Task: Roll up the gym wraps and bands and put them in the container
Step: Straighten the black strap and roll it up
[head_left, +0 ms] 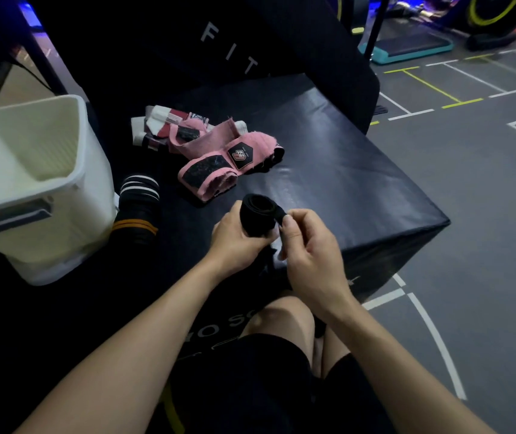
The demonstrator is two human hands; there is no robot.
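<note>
A black wrap (258, 216), partly rolled into a coil, is held above the front of a black padded box (344, 170). My left hand (234, 239) grips the roll from below and the side. My right hand (308, 245) pinches the wrap's loose end beside the coil. Pink wraps (219, 158) with black patches lie unrolled in the middle of the box. Behind them sits a white and maroon wrap (159, 123). A black wrap with white and orange stripes (137, 211) lies at the left, next to the white container (40, 170).
The white container stands on the box's left side, and its inside looks bare. A tall black padded block (219, 42) rises behind the box. To the right is grey gym floor (469, 151) with painted lines, a teal step platform (406, 48) farther back. My knees are below the box's front edge.
</note>
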